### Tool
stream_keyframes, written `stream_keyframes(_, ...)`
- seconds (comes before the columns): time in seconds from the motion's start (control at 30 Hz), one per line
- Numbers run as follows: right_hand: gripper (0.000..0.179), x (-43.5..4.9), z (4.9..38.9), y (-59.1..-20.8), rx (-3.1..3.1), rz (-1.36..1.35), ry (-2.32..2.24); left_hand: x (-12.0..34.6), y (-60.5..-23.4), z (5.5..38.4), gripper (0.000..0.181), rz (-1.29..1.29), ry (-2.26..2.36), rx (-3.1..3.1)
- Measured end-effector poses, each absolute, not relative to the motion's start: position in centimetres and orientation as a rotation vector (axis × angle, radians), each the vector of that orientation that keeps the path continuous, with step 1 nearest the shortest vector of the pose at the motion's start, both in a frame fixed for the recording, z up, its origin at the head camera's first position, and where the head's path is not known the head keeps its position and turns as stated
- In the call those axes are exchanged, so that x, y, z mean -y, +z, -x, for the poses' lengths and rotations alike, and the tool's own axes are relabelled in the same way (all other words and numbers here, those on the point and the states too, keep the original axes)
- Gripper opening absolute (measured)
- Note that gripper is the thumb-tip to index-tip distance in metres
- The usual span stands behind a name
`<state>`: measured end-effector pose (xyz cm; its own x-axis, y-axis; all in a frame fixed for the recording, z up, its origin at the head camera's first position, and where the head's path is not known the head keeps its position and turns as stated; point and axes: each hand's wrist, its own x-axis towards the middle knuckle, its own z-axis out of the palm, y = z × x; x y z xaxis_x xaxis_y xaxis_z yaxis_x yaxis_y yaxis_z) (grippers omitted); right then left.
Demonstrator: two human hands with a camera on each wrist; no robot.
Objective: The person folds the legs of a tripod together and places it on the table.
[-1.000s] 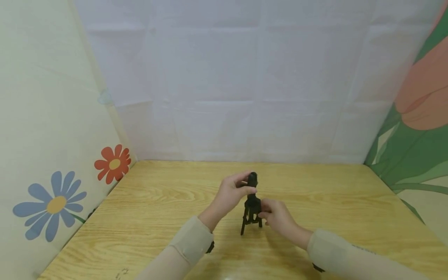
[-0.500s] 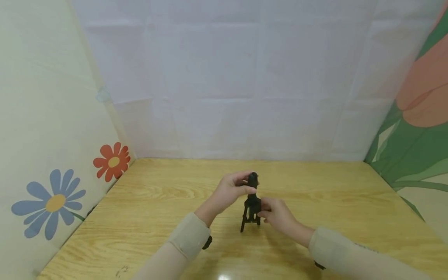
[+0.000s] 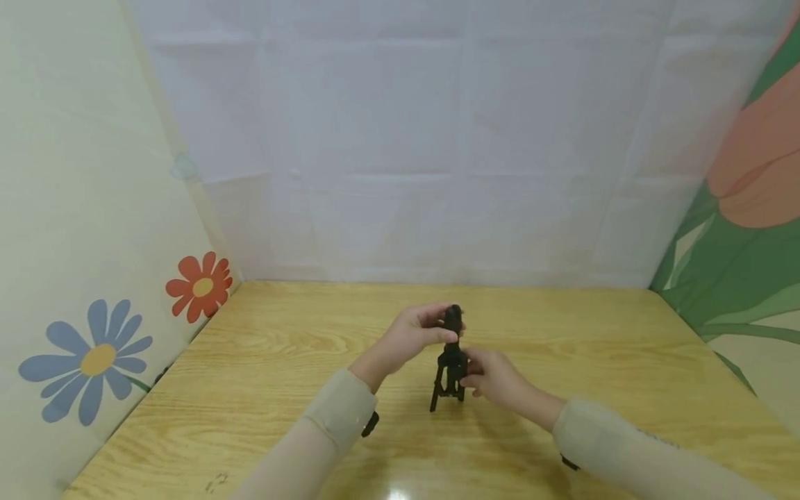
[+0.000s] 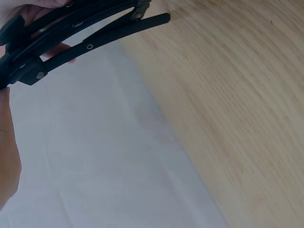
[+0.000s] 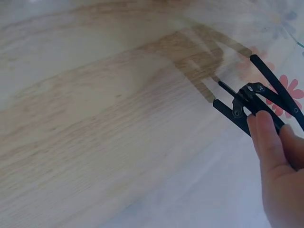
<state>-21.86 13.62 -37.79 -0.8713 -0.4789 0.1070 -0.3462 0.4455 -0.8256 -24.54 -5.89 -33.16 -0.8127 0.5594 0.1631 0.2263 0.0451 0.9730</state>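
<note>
A small black tripod (image 3: 451, 361) stands nearly upright in the middle of the table, its legs partly spread. My left hand (image 3: 412, 338) grips its upper part, thumb on the near side and fingers behind. Lower down, my right hand (image 3: 496, 378) pinches the tripod's right side near the tops of the legs. In the right wrist view, the tripod legs (image 5: 273, 78) meet their reflections at the tabletop, and the fingers (image 5: 266, 137) lie along one leg. The left wrist view shows a leg with its hinged brace (image 4: 109, 38); the tripod's top is cut off there.
The glossy wood-grain table (image 3: 281, 389) runs back to a white sheet wall (image 3: 375, 173). A flower-printed panel (image 3: 94, 208) borders the left side, and a leaf-and-petal panel (image 3: 750, 278) the right. A small dark object (image 3: 161, 375) shows at the table's left edge.
The tripod looks slightly turned, with its right leg showing a little closer to the left one. Both hands keep their hold and have barely shifted; the head view has tilted slightly.
</note>
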Motion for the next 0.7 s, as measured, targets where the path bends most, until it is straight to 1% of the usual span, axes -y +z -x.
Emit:
stream_keyframes(0.33, 0.044, -13.6, 22.3, -37.4, -2.512, 0.703, -1.353, 6.3, -33.0, 24.9, 0.042, -0.879, 1.800, -2.034)
stream_keyframes(0.5, 0.044, -13.6, 22.3, -37.6, -2.536, 0.715, -1.347, 6.1, -32.9, 24.7, 0.041, -0.824, 1.825, -2.051)
stream_keyframes(0.6, 0.039, -13.6, 22.3, -37.9, -2.586, 0.743, -1.346, 5.9, -33.0, 24.4, 0.043, -0.752, 1.850, -2.099)
stream_keyframes(0.7, 0.027, -13.6, 22.3, -38.1, -2.634, 0.769, -1.360, 5.6, -33.0, 23.9, 0.048, -0.700, 1.855, -2.195)
